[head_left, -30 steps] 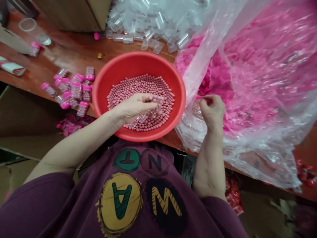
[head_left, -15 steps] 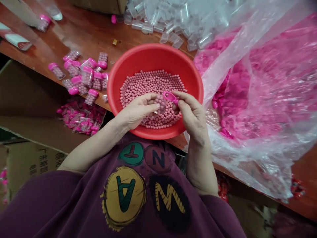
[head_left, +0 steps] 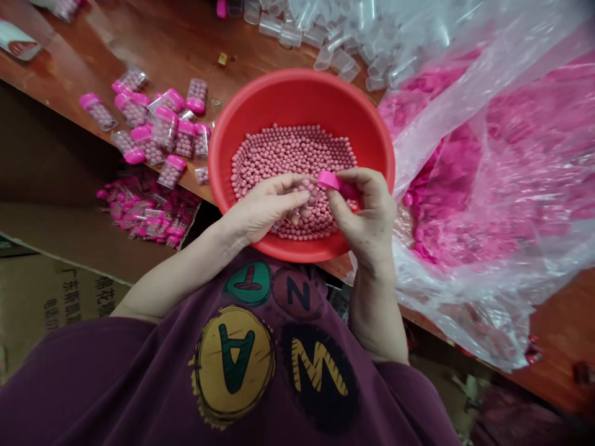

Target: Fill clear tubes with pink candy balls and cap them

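Note:
My left hand (head_left: 274,204) is closed around a small clear bottle (head_left: 310,193) filled with pink beads, held above the red basin (head_left: 297,79). Just to its right, my right hand (head_left: 365,204) pinches a bright pink cap (head_left: 328,180) between thumb and fingers. The cap is close to the bottle's end; whether they touch I cannot tell. Below both hands, a heap of small round pink beads (head_left: 288,148) covers the basin's bottom.
Capped bead-filled bottles (head_left: 165,127) lie left of the basin, above a cardboard box (head_left: 56,229) holding more of them (head_left: 149,214). Clear empty bottles (head_left: 290,34) are piled behind. A plastic bag (head_left: 446,297) with pink caps (head_left: 483,198) spreads at the right.
My right hand has turned the pink cap, so its side now shows instead of its open ring. My left hand keeps hold of the bottle. The view has shifted slightly.

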`<action>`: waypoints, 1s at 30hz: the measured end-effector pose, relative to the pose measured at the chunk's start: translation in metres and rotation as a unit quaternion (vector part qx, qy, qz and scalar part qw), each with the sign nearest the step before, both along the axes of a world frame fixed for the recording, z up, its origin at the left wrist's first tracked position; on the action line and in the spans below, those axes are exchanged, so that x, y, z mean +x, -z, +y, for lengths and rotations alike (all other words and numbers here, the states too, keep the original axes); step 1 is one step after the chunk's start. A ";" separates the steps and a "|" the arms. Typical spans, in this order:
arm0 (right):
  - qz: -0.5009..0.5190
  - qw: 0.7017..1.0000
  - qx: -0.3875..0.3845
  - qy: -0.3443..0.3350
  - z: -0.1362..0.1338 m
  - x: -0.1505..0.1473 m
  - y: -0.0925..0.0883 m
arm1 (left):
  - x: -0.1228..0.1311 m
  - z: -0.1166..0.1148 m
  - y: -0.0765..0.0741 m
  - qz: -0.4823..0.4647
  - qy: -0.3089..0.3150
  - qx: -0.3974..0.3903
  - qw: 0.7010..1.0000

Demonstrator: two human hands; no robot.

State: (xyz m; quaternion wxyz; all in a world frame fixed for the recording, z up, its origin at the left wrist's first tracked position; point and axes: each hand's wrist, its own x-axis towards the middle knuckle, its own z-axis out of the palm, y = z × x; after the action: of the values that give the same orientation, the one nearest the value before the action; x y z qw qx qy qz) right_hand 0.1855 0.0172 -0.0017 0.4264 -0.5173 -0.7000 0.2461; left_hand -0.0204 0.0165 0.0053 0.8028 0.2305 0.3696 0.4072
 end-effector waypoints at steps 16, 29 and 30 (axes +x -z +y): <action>-0.037 0.993 -0.011 -0.109 -0.001 0.003 -0.015 | 0.000 0.003 -0.006 0.080 0.004 -0.015 0.997; -0.116 0.988 -0.018 -0.105 0.000 0.029 -0.033 | 0.003 0.007 -0.009 0.072 -0.069 -0.050 0.994; -0.096 0.992 -0.018 -0.078 -0.001 0.026 -0.032 | 0.003 0.008 -0.009 0.052 -0.068 -0.055 0.995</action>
State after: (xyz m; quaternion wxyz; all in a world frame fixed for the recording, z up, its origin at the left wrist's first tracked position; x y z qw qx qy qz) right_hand 0.2112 0.0167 0.0305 0.3274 -0.4895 -0.7718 0.2401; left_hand -0.0171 0.0243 0.0146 0.7645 0.1810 0.4474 0.4273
